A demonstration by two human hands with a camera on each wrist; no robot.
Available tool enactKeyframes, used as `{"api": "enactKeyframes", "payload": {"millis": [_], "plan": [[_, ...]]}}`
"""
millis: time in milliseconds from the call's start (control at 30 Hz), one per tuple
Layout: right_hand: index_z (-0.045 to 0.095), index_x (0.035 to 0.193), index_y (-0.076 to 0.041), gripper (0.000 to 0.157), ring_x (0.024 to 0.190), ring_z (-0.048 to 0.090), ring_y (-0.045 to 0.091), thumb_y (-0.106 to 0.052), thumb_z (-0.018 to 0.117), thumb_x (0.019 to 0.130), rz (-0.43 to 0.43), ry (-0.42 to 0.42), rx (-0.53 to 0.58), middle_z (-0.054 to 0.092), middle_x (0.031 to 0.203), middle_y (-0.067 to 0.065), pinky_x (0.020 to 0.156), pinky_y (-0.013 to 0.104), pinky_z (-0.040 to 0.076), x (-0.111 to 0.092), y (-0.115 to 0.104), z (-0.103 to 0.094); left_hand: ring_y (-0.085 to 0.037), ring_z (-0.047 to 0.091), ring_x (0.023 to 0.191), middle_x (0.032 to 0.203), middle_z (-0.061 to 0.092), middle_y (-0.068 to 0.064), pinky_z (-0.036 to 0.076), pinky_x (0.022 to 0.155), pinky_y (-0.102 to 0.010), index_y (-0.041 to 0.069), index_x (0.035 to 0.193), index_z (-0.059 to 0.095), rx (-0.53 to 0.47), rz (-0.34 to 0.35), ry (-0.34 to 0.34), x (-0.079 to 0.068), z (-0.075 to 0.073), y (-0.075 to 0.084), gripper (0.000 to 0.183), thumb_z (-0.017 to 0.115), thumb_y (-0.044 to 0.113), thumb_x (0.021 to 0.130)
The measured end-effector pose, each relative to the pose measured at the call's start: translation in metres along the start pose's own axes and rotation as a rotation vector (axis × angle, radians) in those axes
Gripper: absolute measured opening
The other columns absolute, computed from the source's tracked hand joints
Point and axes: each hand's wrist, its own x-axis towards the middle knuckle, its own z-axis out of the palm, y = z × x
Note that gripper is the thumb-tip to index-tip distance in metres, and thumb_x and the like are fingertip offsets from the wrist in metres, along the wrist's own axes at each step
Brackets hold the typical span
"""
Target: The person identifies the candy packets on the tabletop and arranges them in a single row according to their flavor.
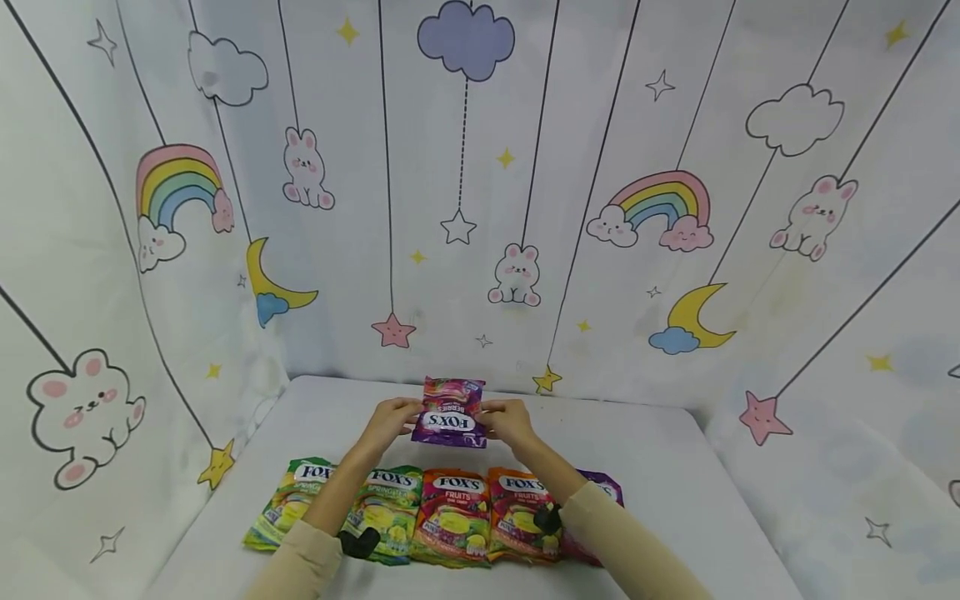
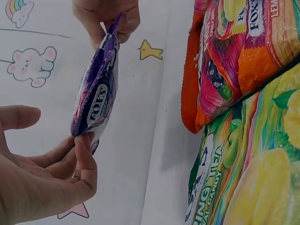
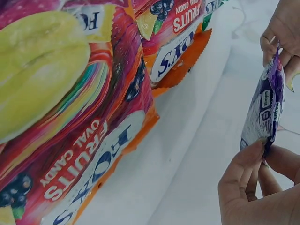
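Note:
A purple Fox's Berries candy bag (image 1: 450, 412) is held up above the far part of the white table, its lettering upside down in the head view. My left hand (image 1: 393, 421) grips one side edge and my right hand (image 1: 510, 423) the opposite one. Seen edge-on in the left wrist view, the bag (image 2: 97, 89) has curled left fingertips (image 2: 84, 147) at its near edge. The right wrist view shows the right thumb and fingers pinching the bag's (image 3: 265, 108) lower edge, with the left hand (image 3: 285, 40) at the other end.
Closer to me lies a row of candy bags: green ones (image 1: 390, 517) on the left, orange Fruits ones (image 1: 453, 521) in the middle, a purple one (image 1: 606, 485) at the right, partly under my right forearm. Behind the table (image 1: 637, 425) hangs a patterned white cloth (image 1: 465, 333).

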Motion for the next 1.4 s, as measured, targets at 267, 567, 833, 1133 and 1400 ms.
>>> {"api": "enactKeyframes", "payload": {"millis": [267, 567, 833, 1133, 1400], "plan": [[0.071, 0.128, 0.004, 0.036, 0.088, 0.075, 0.024, -0.014, 0.074, 0.097, -0.012, 0.009, 0.004, 0.076, 0.106, 0.016, 0.084, 0.043, 0.062, -0.008, 0.006, -0.018, -0.037, 0.065, 0.115, 0.129, 0.067, -0.024, 0.055, 0.097, -0.051, -0.007, 0.133, 0.064, -0.022, 0.016, -0.032, -0.002, 0.013, 0.007, 0.042, 0.058, 0.023, 0.106], [0.072, 0.126, 0.004, 0.034, 0.087, 0.075, 0.024, -0.013, 0.074, 0.096, -0.008, 0.030, 0.007, 0.076, 0.107, 0.017, 0.081, 0.041, 0.063, -0.020, 0.009, -0.038, -0.034, 0.066, 0.113, 0.126, 0.069, -0.021, 0.056, 0.097, -0.050, -0.007, 0.133, 0.065, -0.056, 0.022, -0.059, -0.009, 0.030, 0.015, 0.040, 0.060, 0.021, 0.105], [0.072, 0.125, 0.004, 0.034, 0.084, 0.073, 0.021, -0.014, 0.074, 0.097, -0.001, 0.044, -0.002, 0.076, 0.105, 0.014, 0.079, 0.039, 0.063, -0.030, 0.014, -0.051, -0.036, 0.065, 0.115, 0.128, 0.067, -0.022, 0.054, 0.099, -0.053, -0.006, 0.132, 0.065, -0.075, 0.044, -0.092, -0.009, 0.042, 0.013, 0.039, 0.059, 0.021, 0.105], [0.072, 0.125, 0.005, 0.035, 0.087, 0.074, 0.025, -0.014, 0.075, 0.096, -0.005, 0.059, 0.002, 0.076, 0.105, 0.016, 0.081, 0.042, 0.063, -0.039, 0.016, -0.065, -0.035, 0.067, 0.113, 0.126, 0.069, -0.021, 0.055, 0.097, -0.053, -0.006, 0.131, 0.066, -0.080, 0.048, -0.124, -0.012, 0.054, 0.018, 0.039, 0.059, 0.021, 0.104], [0.072, 0.126, 0.003, 0.036, 0.088, 0.073, 0.023, -0.016, 0.075, 0.096, 0.010, 0.071, -0.007, 0.076, 0.105, 0.013, 0.082, 0.043, 0.062, -0.045, 0.017, -0.080, -0.038, 0.064, 0.117, 0.130, 0.066, -0.022, 0.054, 0.099, -0.053, -0.006, 0.134, 0.063, -0.094, 0.060, -0.167, -0.013, 0.063, 0.022, 0.042, 0.058, 0.024, 0.105]]}}
